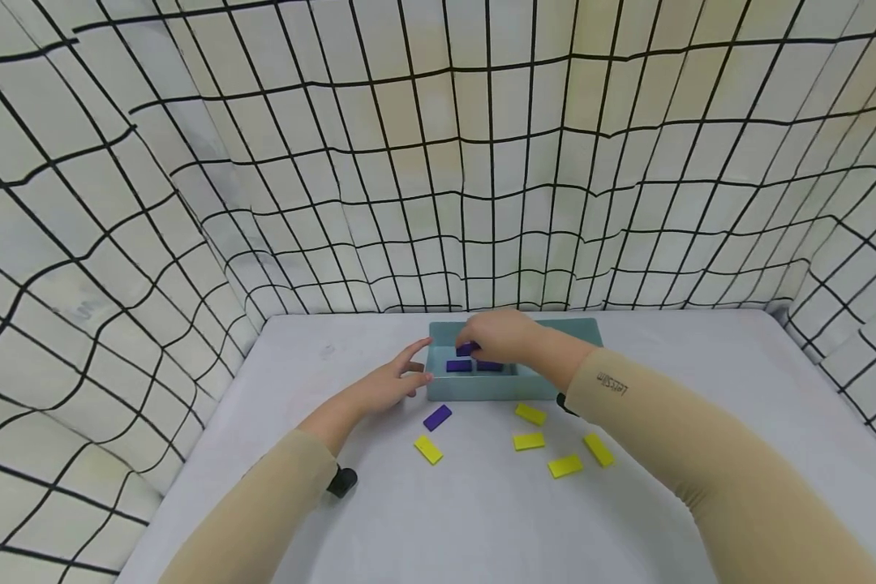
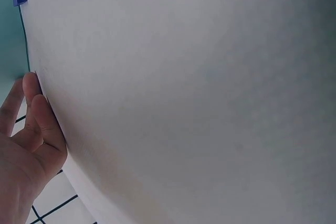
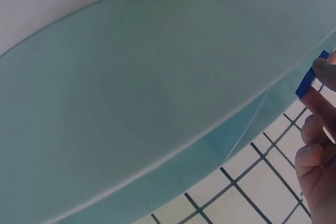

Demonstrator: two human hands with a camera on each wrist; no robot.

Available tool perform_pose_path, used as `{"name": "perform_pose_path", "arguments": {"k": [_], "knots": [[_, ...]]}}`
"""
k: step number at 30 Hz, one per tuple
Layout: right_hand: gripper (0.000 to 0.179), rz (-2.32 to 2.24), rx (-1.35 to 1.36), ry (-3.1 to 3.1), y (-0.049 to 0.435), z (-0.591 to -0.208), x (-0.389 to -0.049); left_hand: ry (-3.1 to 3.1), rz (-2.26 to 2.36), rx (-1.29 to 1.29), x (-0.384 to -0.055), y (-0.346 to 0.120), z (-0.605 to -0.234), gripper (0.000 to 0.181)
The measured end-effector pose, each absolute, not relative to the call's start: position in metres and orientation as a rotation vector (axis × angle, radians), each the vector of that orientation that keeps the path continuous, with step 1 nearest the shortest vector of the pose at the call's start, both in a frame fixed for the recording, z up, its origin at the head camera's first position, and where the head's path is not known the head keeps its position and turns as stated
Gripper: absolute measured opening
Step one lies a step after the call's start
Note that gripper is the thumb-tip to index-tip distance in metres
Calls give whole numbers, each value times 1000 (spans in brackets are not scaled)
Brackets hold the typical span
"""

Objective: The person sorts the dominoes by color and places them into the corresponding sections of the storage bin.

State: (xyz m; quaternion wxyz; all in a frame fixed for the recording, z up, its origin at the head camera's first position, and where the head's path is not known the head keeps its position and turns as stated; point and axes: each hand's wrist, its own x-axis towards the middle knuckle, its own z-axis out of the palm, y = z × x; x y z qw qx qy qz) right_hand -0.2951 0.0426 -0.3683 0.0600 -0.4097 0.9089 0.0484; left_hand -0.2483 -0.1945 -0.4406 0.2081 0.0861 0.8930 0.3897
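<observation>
A long pale teal box [image 1: 496, 391] stands at the far side of the table. My right hand [image 1: 502, 334] reaches over its wall and pinches a purple block [image 3: 310, 80] between thumb and finger. Below that hand, two purple blocks [image 1: 458, 366] lie side by side in the left half of the box. At the box's left end is my left hand [image 1: 387, 385], thumb and forefinger spread along the end wall, with nothing held. One purple block [image 1: 437, 418] lies on the table in front of the box's left corner.
Near it rests a yellow block [image 1: 428, 449]. Several more yellow blocks [image 1: 529, 441] are scattered in front of the box, some beside the right forearm. A white sheet with a black grid net [image 1: 438, 203] encloses the white table [image 1: 394, 527] at the back and sides.
</observation>
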Motion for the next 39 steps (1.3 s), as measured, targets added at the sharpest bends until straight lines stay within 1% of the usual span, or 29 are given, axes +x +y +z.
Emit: {"name": "perform_pose_path", "arguments": {"k": [6,15,23,27,32,39], "knots": [[33,182,-1211,2744,28,-376,-306,2491,1105,220,-244,-199,-442,69],[31,255,-1194,2756,20,-394,-317,2497,1098,244,-247,-197,-441,68],[27,285,-1093,2733,14,-405,-322,2482,1099,262,-248,-197,-442,69],[24,308,-1083,2736,15,-412,-326,2466,1107,268,-248,-195,-440,69],[21,282,-1073,2739,15,-413,-327,2461,1107,259,-250,-194,-440,69],[22,272,-1045,2743,15,-410,-324,2459,1109,269,-251,-195,-442,69]]}}
